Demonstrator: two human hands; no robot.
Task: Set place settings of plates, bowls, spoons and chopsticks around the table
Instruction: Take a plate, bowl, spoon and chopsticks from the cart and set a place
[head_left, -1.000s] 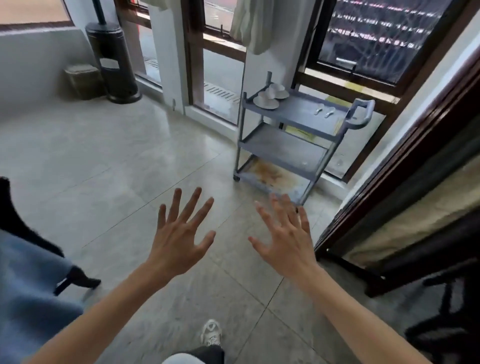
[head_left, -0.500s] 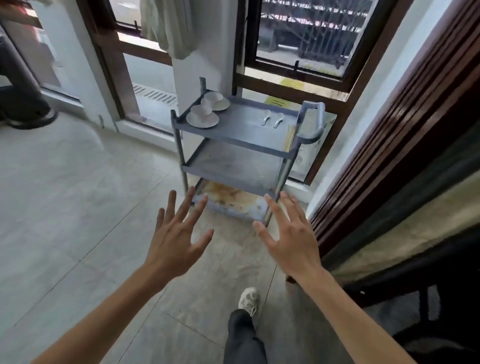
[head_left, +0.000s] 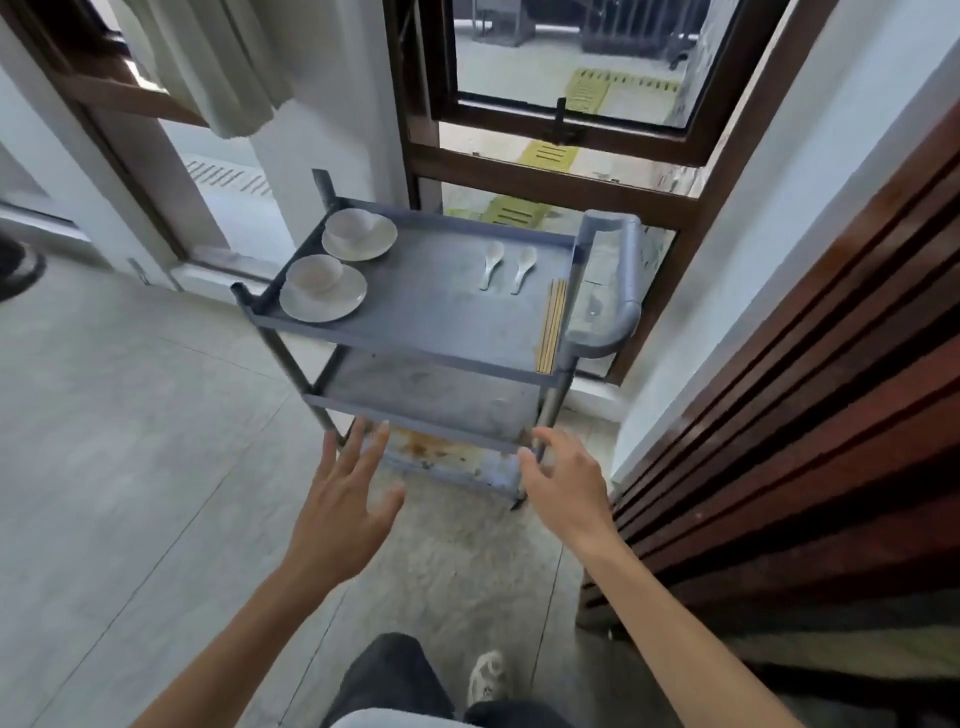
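Observation:
A grey three-shelf cart stands by the window. Its top shelf carries two white plates, each with a white bowl on it: the nearer plate with its bowl, the farther plate with its bowl. Two white spoons lie side by side to the right, and a bundle of wooden chopsticks lies along the right edge. My left hand and my right hand are stretched out in front of the cart's lower shelves, fingers spread, holding nothing.
The cart's handle sticks out on its right side. A dark slatted wooden panel runs along the right. Windows with brown frames stand behind the cart, a pale curtain hangs at upper left, and tiled floor spreads to the left.
I have walked closer to the cart, which now looks larger and sits in the middle of the view. Both hands stay raised and empty.

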